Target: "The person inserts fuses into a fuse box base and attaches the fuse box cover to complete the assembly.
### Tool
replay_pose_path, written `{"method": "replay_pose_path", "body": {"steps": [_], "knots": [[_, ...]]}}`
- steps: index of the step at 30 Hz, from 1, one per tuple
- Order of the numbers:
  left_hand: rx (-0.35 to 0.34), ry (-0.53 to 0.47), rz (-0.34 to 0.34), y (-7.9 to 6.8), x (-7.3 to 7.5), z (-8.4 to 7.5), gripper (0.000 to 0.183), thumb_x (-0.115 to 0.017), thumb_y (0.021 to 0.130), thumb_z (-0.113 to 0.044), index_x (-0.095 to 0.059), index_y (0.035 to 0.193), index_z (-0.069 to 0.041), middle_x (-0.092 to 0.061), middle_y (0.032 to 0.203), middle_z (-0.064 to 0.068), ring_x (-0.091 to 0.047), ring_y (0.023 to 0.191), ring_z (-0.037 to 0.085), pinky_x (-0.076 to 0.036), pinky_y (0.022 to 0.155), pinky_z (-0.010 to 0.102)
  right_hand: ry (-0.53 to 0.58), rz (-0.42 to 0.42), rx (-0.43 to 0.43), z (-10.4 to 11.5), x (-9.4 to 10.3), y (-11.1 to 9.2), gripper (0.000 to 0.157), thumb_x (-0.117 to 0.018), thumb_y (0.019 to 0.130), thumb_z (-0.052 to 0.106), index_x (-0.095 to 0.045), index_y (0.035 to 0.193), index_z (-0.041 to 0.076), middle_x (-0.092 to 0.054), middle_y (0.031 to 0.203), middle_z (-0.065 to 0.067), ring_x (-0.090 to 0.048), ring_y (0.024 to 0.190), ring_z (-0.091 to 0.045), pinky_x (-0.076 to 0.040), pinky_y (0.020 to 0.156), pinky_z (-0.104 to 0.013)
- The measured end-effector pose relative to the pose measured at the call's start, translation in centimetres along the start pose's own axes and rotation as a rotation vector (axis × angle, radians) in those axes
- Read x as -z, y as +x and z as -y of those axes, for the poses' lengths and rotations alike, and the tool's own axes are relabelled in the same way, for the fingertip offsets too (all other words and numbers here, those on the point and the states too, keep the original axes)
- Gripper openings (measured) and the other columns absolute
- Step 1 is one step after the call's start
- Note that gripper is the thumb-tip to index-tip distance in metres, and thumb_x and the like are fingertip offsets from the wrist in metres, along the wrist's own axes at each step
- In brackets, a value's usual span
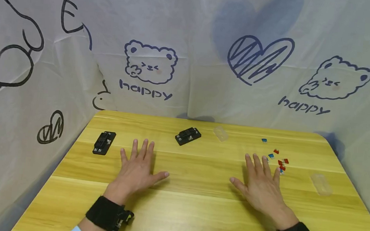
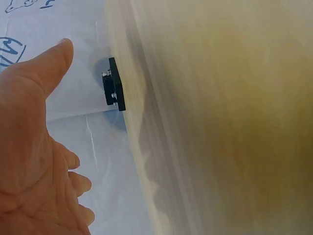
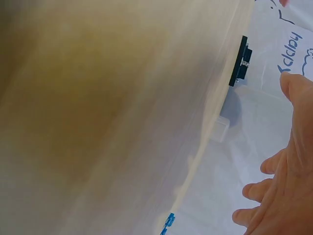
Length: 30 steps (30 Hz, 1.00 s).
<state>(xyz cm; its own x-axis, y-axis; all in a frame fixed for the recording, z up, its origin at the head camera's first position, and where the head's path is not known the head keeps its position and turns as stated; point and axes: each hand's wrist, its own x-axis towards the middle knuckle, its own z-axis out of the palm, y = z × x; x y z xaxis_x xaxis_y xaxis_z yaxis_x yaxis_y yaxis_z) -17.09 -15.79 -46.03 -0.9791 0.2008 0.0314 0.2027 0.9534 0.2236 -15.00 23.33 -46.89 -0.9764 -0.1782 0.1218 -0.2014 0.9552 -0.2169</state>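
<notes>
My left hand (image 1: 136,172) is spread over the wooden table, palm down, with nothing in it. Left of its fingertips lies a black fuse holder-like block (image 1: 104,143) with metal screws. A second such black block (image 1: 188,136) sits farther back near the middle; it also shows in the left wrist view (image 2: 115,84). My right hand (image 1: 261,186), fingers spread and holding nothing, is over the right half. Close to its fingertips are several small blade fuses, red ones (image 1: 276,151) and blue ones (image 1: 271,155), with another blue fuse (image 1: 264,140) farther back.
A clear plastic cover (image 1: 220,134) lies beside the middle block, and another clear cover (image 1: 321,184) is at the right. The wooden table (image 1: 188,220) ends at a white cloth backdrop (image 1: 200,91) with drawn bears and hearts. Black straps (image 1: 105,214) with cameras wrap both wrists.
</notes>
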Motion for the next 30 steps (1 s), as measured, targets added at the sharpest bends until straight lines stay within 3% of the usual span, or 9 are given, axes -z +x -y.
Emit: {"method": "replay_pose_path", "body": {"steps": [5,11,14,18,24,30], "knots": [[0.015,-0.003,-0.001,0.2,0.2,0.5,0.111,-0.053,0.080,-0.075,-0.007,0.155,-0.008,-0.001,0.160,0.018,0.015,0.142,0.039,0.007,0.106,0.074,-0.001,-0.020,0.014,-0.1,0.0,0.1,0.097,-0.036,0.089,0.075,-0.013,0.155,0.008,-0.019,0.157,-0.026,-0.004,0.143,-0.046,-0.008,0.100,-0.080],[0.039,-0.047,-0.016,0.3,0.8,1.9,0.103,-0.062,0.084,-0.060,-0.010,0.154,-0.005,-0.008,0.160,0.023,0.005,0.143,0.045,-0.003,0.106,0.075,0.002,-0.074,0.052,-0.2,0.1,0.1,0.090,-0.039,0.093,0.067,-0.018,0.153,0.004,-0.024,0.154,-0.028,-0.015,0.140,-0.048,-0.020,0.102,-0.075],[0.057,-0.090,-0.037,0.3,1.3,3.1,0.097,-0.064,0.087,-0.051,-0.012,0.153,-0.003,-0.011,0.158,0.026,0.002,0.142,0.047,-0.007,0.106,0.075,0.014,-0.095,0.076,-0.2,0.3,0.2,0.086,-0.041,0.095,0.062,-0.021,0.151,0.001,-0.026,0.153,-0.029,-0.019,0.139,-0.048,-0.026,0.103,-0.071],[0.096,-0.126,-0.076,0.6,2.1,5.0,0.090,-0.064,0.090,-0.041,-0.015,0.152,0.000,-0.013,0.156,0.030,0.003,0.141,0.049,-0.007,0.104,0.077,0.021,-0.085,0.070,-0.5,0.5,0.2,0.085,-0.040,0.096,0.062,-0.020,0.152,0.002,-0.025,0.154,-0.028,-0.018,0.140,-0.047,-0.024,0.103,-0.072],[0.199,-0.124,-0.121,1.3,3.4,8.0,0.085,-0.064,0.090,-0.034,-0.018,0.150,0.004,-0.013,0.153,0.036,0.004,0.138,0.056,-0.006,0.099,0.081,0.008,-0.087,0.076,-0.9,0.5,0.4,0.084,-0.041,0.095,0.062,-0.020,0.152,0.004,-0.025,0.154,-0.028,-0.019,0.139,-0.048,-0.025,0.101,-0.074],[0.265,-0.122,-0.143,2.1,3.8,10.7,0.076,-0.061,0.090,-0.022,-0.022,0.145,0.012,-0.020,0.145,0.043,-0.013,0.130,0.063,-0.023,0.095,0.078,0.060,-0.142,0.122,-1.1,0.3,0.4,0.077,-0.047,0.098,0.050,-0.027,0.148,-0.004,-0.030,0.149,-0.032,-0.030,0.134,-0.048,-0.033,0.104,-0.063]]}}
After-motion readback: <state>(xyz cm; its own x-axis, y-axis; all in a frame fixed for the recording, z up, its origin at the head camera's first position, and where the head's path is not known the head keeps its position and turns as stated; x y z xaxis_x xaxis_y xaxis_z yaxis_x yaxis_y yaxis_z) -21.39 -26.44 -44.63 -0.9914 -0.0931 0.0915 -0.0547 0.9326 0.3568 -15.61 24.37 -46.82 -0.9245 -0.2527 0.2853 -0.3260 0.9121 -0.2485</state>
